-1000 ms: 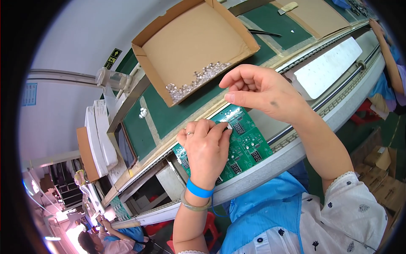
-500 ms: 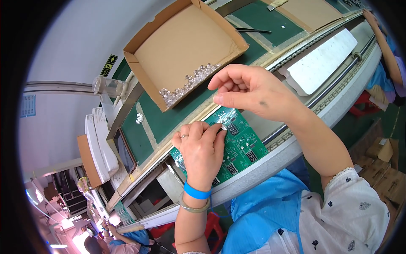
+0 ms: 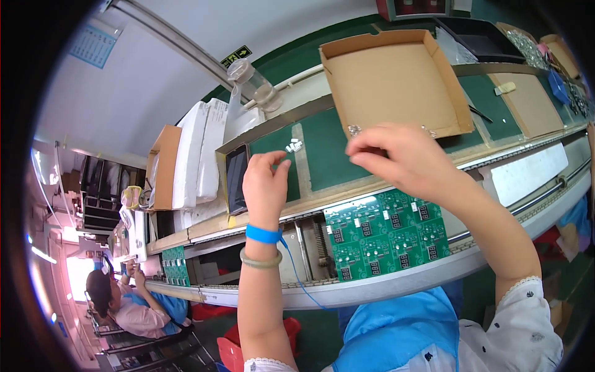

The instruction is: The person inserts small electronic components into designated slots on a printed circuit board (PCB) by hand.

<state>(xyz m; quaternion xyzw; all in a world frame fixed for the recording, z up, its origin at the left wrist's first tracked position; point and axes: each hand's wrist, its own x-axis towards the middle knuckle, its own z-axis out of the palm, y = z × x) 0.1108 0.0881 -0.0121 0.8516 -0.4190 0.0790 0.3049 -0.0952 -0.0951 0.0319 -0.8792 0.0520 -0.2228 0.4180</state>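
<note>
My left hand hovers at the near edge of the green work surface, beside a few small white parts. Its fingers are bent, with a gap to the thumb, and nothing shows in them. Over the front edge of a shallow cardboard tray is my right hand, fingers curled and thumb apart, no part visible in its grasp. It hides most of the small clear parts in the tray. Below both hands, a green circuit board panel with black digit displays and small white parts lies on the conveyor rails.
White foam slabs and a clear jug stand at the left. A black tweezers-like tool lies right of the tray. A white block rests on the conveyor. Farther left, another person sits near another green board.
My left hand has come off the circuit board and gone left to the white parts. My right hand has moved to the tray's front edge. The whole view has turned and shifted.
</note>
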